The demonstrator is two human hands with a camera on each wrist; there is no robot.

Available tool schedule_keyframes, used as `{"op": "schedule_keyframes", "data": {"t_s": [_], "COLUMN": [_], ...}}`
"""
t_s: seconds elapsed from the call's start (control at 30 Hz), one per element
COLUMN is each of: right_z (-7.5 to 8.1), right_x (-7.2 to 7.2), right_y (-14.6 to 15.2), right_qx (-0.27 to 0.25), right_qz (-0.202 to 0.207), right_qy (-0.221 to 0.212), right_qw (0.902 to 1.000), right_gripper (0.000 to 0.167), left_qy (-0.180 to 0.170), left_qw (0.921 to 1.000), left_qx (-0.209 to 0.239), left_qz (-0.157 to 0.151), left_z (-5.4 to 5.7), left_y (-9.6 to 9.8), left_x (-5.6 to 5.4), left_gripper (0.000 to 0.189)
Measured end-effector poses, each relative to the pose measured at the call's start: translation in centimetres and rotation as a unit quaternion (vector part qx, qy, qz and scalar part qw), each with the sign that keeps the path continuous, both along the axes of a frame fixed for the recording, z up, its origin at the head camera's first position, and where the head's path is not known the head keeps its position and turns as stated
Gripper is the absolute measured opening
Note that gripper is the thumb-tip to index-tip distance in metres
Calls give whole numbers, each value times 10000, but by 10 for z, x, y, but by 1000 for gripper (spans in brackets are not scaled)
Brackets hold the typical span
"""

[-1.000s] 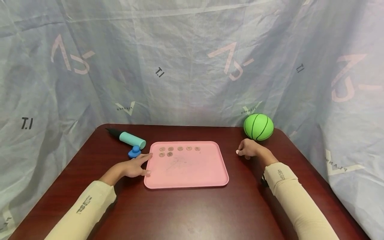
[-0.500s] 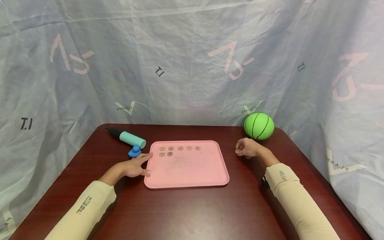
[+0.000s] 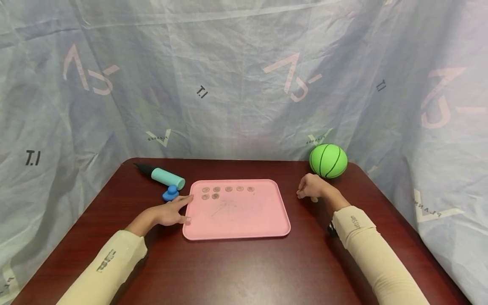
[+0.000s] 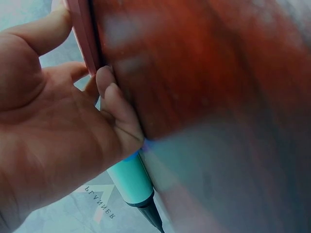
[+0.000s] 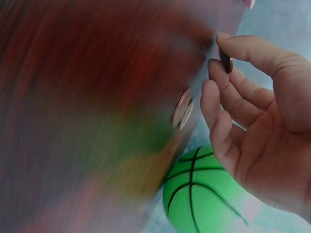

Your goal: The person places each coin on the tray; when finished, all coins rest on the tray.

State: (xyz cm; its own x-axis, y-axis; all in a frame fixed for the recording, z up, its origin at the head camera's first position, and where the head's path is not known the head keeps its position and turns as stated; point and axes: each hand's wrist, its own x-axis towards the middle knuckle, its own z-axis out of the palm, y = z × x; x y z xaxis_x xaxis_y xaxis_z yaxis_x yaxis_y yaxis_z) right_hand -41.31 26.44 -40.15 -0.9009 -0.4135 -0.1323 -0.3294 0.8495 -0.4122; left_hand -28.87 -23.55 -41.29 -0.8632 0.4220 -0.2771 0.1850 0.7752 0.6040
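Observation:
My right hand (image 3: 309,186) is over the table to the right of the pink tray (image 3: 244,222). In the right wrist view, its thumb and fingers pinch a coin (image 5: 226,61) on edge, just off the tabletop. Beside that hand, more coins (image 5: 182,108) lie on the table, one seemingly on another; the head view shows part of one coin (image 3: 314,199) under the palm. My left hand (image 3: 170,211) rests at the tray's left rim, its thumb and fingers spread apart and touching the edge. Several coins (image 3: 228,189) lie flat in two rows at the tray's far side.
A green ball (image 3: 328,161) sits behind my right hand. A blue rubber duck-like toy (image 3: 171,193) is just behind my left hand, and a teal pump with a black tip (image 3: 167,177) lies beyond it. Printed grey cloth (image 3: 228,84) surrounds the dark wooden table (image 3: 244,271).
My right hand has shifted slightly left and turned its fingertips down, so its pale coin no longer shows in the head view. My left hand and the tray have stayed put.

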Motion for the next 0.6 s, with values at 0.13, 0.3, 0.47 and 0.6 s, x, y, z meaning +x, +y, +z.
{"op": "schedule_keyframes", "data": {"t_s": [0.13,0.3,0.47,0.6], "right_z": [4,11,16,17], "right_x": [4,14,24,29], "right_y": [-20,-58,-98,-126], "right_qx": [-36,-157,-140,-44], "right_qz": [141,324,630,989], "right_qy": [332,537,550,529], "right_qw": [9993,9979,9964,9937], "right_gripper": [17,18,18,17], "left_qy": [-24,-45,-43,31], "left_qw": [10000,10000,10000,10000], "left_qx": [-9,22,28,73], "left_qz": [1,84,37,23], "left_z": [1,-2,-5,-10], "left_y": [1,0,-2,-3], "left_x": [1,-1,-3,-6], "left_gripper": [92,88,90,89]}}
